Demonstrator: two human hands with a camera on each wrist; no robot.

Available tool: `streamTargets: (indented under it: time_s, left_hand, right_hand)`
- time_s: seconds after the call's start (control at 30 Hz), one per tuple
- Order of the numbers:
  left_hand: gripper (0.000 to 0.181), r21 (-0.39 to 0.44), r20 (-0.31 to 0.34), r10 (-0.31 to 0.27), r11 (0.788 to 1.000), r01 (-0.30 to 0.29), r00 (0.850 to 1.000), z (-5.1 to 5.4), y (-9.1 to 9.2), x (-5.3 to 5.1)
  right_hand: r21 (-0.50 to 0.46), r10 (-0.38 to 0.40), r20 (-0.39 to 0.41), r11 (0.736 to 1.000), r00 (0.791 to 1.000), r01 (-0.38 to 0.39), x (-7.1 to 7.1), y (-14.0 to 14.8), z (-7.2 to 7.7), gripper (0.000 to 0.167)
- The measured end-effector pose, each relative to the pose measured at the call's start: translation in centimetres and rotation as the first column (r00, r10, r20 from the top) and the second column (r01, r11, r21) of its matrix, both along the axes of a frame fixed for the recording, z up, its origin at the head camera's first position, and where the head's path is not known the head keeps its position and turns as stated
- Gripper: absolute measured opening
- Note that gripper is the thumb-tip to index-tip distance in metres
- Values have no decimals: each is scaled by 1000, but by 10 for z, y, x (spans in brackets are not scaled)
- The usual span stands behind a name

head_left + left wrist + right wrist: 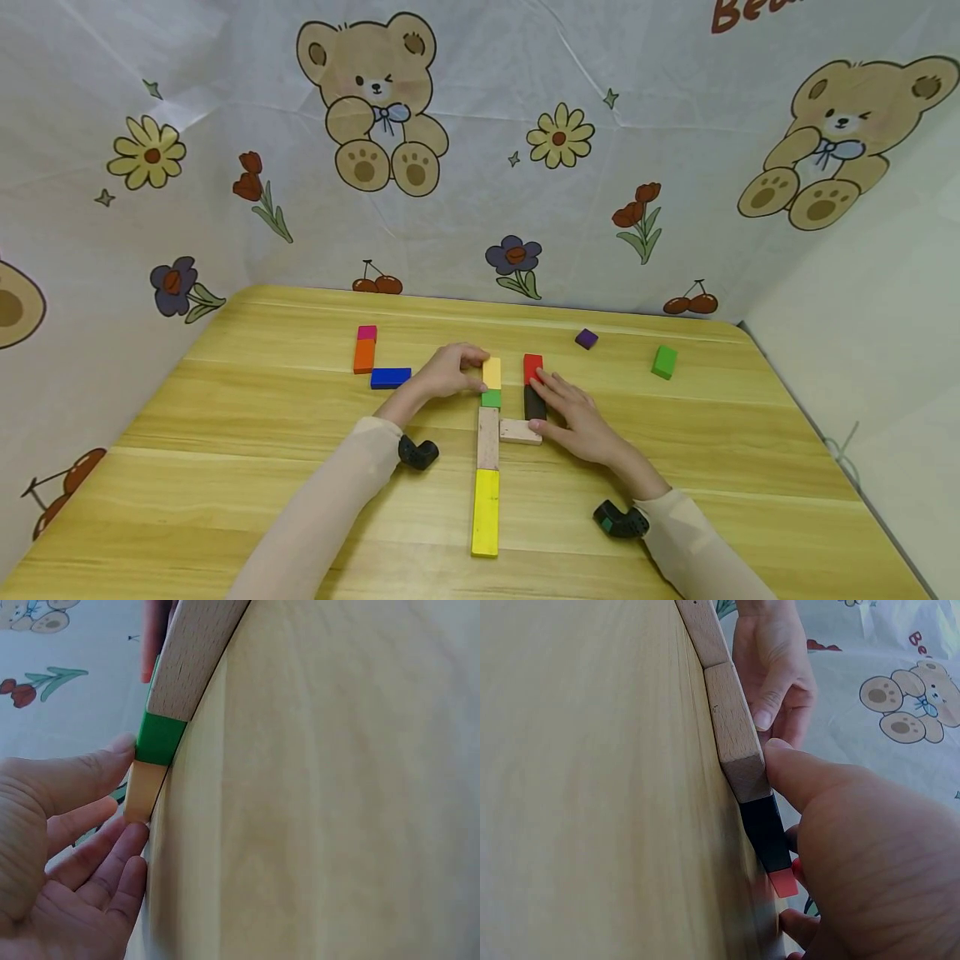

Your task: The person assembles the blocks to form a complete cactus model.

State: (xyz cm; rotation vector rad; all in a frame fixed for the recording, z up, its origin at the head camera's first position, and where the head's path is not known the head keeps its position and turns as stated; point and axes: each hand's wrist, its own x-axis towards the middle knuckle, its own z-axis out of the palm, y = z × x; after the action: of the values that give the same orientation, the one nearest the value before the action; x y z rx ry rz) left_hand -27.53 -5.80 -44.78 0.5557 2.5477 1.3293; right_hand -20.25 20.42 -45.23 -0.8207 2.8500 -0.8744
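Note:
A pale yellow block (491,372) and a small green block (491,398) lie end to end above an upright-running wooden block (488,437) and a long yellow block (485,512). My left hand (453,372) grips the pale yellow block, its bent fingers at the far end and its thumb (120,744) against the green block's side. A second wooden block (517,431) branches right, with a black block (535,403) and a red block (532,367) running away from it. My right hand (581,418) rests with extended fingers on the red and black blocks, thumb touching the second wooden block.
At the left lie a pink block (367,332), an orange block (363,357) and a blue block (391,378). Farther right are a purple block (587,338) and a green block (664,362). A patterned cloth (465,225) hangs behind the table (675,517).

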Motion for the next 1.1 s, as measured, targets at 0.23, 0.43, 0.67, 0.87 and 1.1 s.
streamTargets:
  time_s: [0.23,0.43,0.67,0.87,1.1]
  left_hand:
    - [59,8,-88,4,1000,-3,996,5,-5,13]
    - [61,-1,-142,-48,999,49,989,9,-15,32]
    - [70,-97,-199,-176,982,159,964,9,-24,57]
    - [81,-148,-178,-284,954,260,942,8,-24,82]
    - [85,-203,-178,-345,929,309,922,2,-24,101]
  right_hand:
    - [-5,-1,-4,1000,1000,1,0,-1,1,70]
    - [-4,-7,-8,1000,1000,7,0,0,1,70]
    - [7,-5,-11,1000,1000,5,0,0,-1,70]
    - [8,-3,-26,1000,1000,3,0,0,-3,70]
    - [3,-2,-34,1000,999,2,0,0,-2,69]
